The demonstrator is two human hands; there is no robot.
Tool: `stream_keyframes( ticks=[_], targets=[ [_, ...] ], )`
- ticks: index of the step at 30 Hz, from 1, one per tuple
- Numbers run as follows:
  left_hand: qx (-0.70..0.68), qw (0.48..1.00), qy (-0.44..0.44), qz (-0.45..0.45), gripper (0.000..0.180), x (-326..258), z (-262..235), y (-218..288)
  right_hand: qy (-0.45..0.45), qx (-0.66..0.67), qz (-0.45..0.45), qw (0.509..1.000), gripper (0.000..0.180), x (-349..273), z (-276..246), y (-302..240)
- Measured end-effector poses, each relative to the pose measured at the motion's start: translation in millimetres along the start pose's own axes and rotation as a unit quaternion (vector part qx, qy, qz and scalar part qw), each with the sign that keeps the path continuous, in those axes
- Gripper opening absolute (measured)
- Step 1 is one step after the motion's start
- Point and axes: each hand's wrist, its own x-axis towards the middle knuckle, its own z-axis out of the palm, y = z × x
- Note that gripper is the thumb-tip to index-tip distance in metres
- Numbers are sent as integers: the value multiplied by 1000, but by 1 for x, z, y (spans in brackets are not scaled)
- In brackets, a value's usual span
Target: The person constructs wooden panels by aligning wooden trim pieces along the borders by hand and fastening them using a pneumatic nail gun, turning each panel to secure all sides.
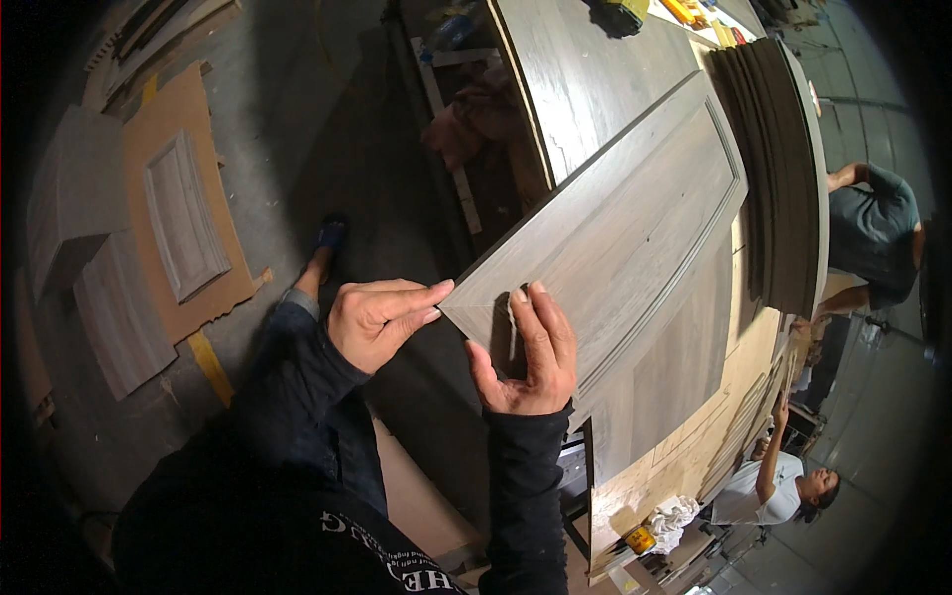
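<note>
Wearing one black long-sleeved top (268, 496), closest to the lens, with white lettering across the chest. Pinching one corner of one grey wood-grain panel (635, 198) between thumb and fingertips of the left hand (382, 322) — just past the table's edge. Resting the right hand (531, 357) near that same corner, fingers side by side and thumb spread away from them, with one small dark piece (511, 342) with a pale edge in between; cannot tell its kind or how firmly gripped. Finding the panel aslant over one worktable (620, 501), grooved face up, on top of at least one more grey board (674, 397). Seeing to its right one stack of dark-edged panels (778, 178), too tightly layered to count. Counting also one yellow-and-black tool (623, 15) at the far end, plus one yellow container (640, 538) and one crumpled white cloth (672, 521) at the near end. Noting two other people beyond — one in a dark shirt (873, 233), one in a light shirt (759, 486). On the floor at left, making out one cardboard sheet (178, 104) under one smaller framed panel (185, 213).
</note>
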Motion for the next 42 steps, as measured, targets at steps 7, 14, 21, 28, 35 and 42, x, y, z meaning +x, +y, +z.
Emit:
stream_keyframes(
  ticks=[7,14,21,28,35,42],
  targets=[
    [-32,999,-5,-39,27,3,-7,3,-16,-15,-24,999,45,5,0,-2],
    [-34,999,8,-29,24,-3,3,0,-27,-52,-20,998,42,-1,-6,-3],
    [-24,998,-15,-60,22,8,-11,7,-46,-22,-20,999,45,13,-9,-7],
    [58,984,-37,167,16,142,-49,7,-30,-71,-6,997,45,22,-24,-8],
    [506,835,-14,215,55,381,-39,2,-32,10,-25,999,39,28,-22,-13],
    [560,807,-160,100,56,398,-10,13,-27,12,-3,1000,40,11,-25,-24]
  ],
)
